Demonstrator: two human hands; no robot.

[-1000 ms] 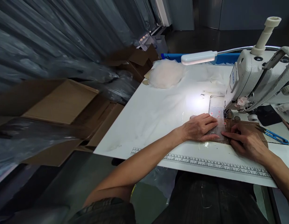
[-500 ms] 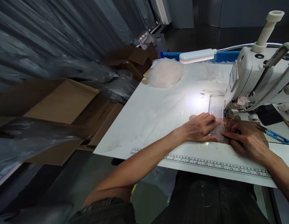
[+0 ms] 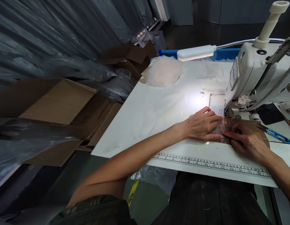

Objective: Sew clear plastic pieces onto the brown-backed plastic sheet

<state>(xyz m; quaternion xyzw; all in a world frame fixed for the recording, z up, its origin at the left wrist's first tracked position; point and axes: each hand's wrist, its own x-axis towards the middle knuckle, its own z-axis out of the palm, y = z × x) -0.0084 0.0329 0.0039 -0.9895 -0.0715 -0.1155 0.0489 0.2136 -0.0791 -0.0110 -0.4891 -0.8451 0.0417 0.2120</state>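
**Both hands slide the clear piece toward the needle**

Since the earlier frame, the left hand (image 3: 202,126) has moved a little forward, toward the sewing machine (image 3: 255,78), and the clear plastic piece (image 3: 219,125) with small red marks has gone with it, so less of the piece now shows in front of the fingers. The right hand (image 3: 247,140) has stayed almost in the same place.

The left hand lies flat with its fingers stretched and close together, pressing the plastic piece down on the white table (image 3: 159,109). The right hand is also flat; its fingertips (image 3: 226,133) press on the near right edge of the piece, where it meets a brown sheet (image 3: 257,126) lying under that hand. Neither hand pinches anything; both only press from above.

The piece lies just in front of the presser foot, under the light of the lamp (image 3: 196,52). It looks thin, light and soft, and probably slippery on the smooth table, so I judge that flat pressure with several fingers holds it better than a pinch at one corner, which could wrinkle it.

Blue snips (image 3: 276,135) lie on the table to the right, apart from the hands. A pale fabric heap (image 3: 164,72) sits far back, and a printed ruler (image 3: 212,164) runs along the near table edge.
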